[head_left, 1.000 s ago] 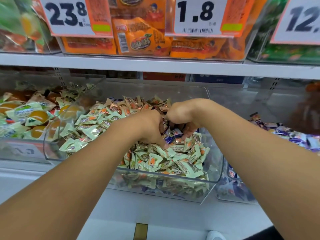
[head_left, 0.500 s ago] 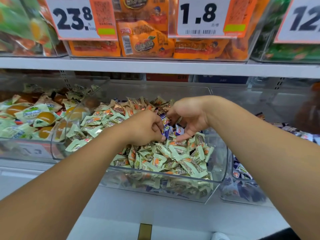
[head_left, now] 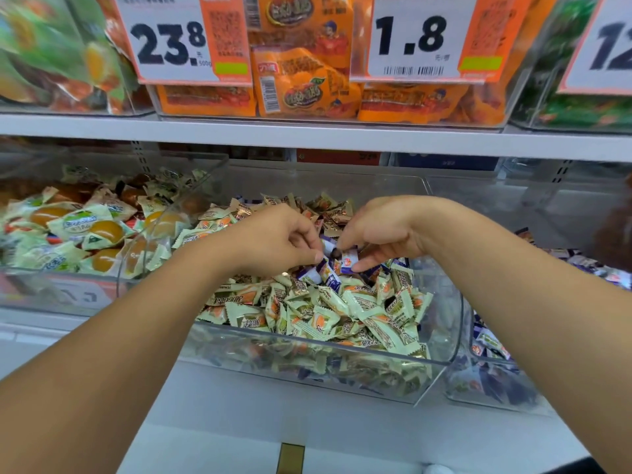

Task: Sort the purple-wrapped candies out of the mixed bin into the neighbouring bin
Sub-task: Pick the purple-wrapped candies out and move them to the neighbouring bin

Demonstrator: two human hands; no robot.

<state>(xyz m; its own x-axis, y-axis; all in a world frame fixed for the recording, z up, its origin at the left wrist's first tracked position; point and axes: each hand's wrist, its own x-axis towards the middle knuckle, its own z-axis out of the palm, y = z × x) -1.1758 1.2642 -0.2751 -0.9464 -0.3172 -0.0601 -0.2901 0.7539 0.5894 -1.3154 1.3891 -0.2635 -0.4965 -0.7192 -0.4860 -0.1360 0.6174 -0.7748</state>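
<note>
A clear mixed bin (head_left: 441, 367) in the middle holds many pale green wrapped candies (head_left: 342, 316) with a few purple-wrapped candies (head_left: 325, 273) near the top centre. My left hand (head_left: 273, 241) hovers over the pile, its fingertips pinching a purple candy at the middle. My right hand (head_left: 379, 230) faces it, thumb and fingers pinching a purple-and-white candy (head_left: 349, 260). The neighbouring bin (head_left: 492, 384) on the right contains more purple-wrapped candies (head_left: 612, 271), partly hidden by my right forearm.
To the left stands another clear bin (head_left: 68, 289) of yellow jelly cups. A white shelf (head_left: 307, 135) above carries orange snack packs and price tags reading 23.8 and 1.8. The white shelf front (head_left: 239, 422) lies below the bins.
Both hands have lifted slightly out of the pile and drawn together. Purple candies now show between the fingertips of each hand.
</note>
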